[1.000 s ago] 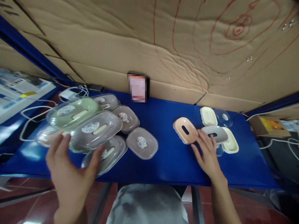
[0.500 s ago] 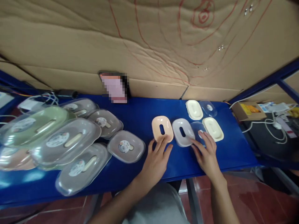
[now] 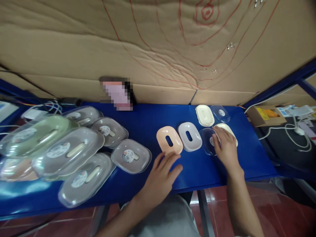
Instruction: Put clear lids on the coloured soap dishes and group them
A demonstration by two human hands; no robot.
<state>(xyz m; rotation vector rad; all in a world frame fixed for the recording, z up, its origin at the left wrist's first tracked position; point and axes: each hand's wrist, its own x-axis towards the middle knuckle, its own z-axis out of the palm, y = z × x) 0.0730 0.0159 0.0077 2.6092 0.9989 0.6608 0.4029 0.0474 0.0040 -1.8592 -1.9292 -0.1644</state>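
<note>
My left hand is open, fingers spread, with its fingertips at the near edge of a peach oval dish that has a slot in its middle. Beside that dish lies a similar lavender dish, apart from both hands. My right hand reaches over a cream dish and covers most of it. Its thumb and fingers look apart, close to the right edge of a clear lid with a round sticker. Whether the fingertips press on the dish or the lid is hard to see.
Another cream dish and a clear lid lie farther back. Several clear-lidded grey, green and peach containers crowd the left of the blue table. A pixelated screen leans against the cardboard. Cables and a small box are right.
My right hand has left the lavender dish and moved right over the cream dish. The lavender dish sits slightly farther back, and the peach dish has turned a little. My left hand stays near it.
</note>
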